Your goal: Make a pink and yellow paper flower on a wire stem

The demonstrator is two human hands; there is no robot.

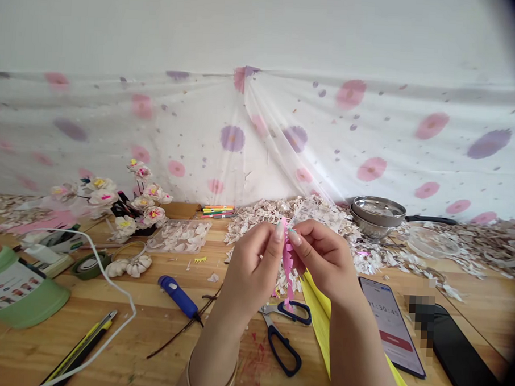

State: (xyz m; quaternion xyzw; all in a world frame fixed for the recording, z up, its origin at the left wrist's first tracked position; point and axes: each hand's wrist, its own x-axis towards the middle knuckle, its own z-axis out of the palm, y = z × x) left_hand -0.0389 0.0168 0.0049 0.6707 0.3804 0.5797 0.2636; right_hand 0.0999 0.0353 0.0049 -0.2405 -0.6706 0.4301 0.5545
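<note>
Both my hands meet above the middle of the table, pinching a fringed strip of pink paper (288, 268) near its upper end. My left hand (257, 258) grips it between thumb and fingers, while my right hand (321, 255) pinches beside it from the other side. The strip hangs down with its cut, jagged edge showing. Below it lie scissors (287, 345) with dark blue handles, their blades partly hidden by my left wrist. A sheet of yellow paper (318, 309) passes under my right forearm.
Garlic-skin-like flakes (256, 216) are heaped along the back. Handmade flowers (144, 205) stand at left, near a blue-handled tool (178, 296) and a green tape roll (90, 265). A phone (390, 324) lies at right; metal bowls (378, 212) sit behind it.
</note>
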